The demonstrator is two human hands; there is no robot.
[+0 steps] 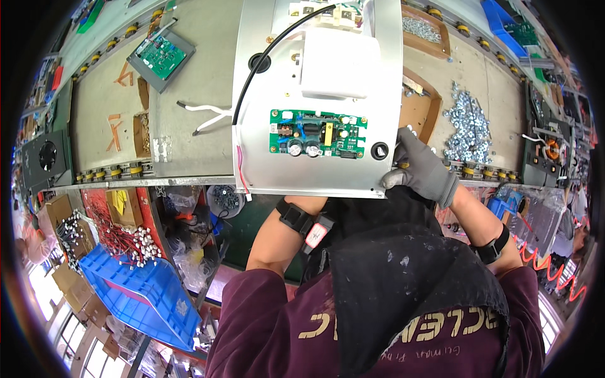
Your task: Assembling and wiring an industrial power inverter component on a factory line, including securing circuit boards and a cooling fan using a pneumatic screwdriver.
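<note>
A large silver metal chassis panel (315, 175) stands tilted up in front of me, its lower edge at the bench's near edge. It carries a green circuit board (318, 134), a white box-shaped part (340, 63) and black ring grommets (379, 151). A black cable (242, 94) runs down its left side, and pink wires with a white plug (241, 170) hang at the lower left. My right hand (419, 167), in a grey glove, is closed on the panel's lower right edge, thumb on the corner. My left forearm (280, 236) reaches behind the panel, which hides my left hand.
White wires with dark ends (208, 116) stick out left of the panel. On the bench lie a green board on a grey plate (161, 60), loose screws (466, 126) and cardboard trays (432, 116). Roller strips (116, 170) edge the bench. A blue crate (142, 296) stands lower left.
</note>
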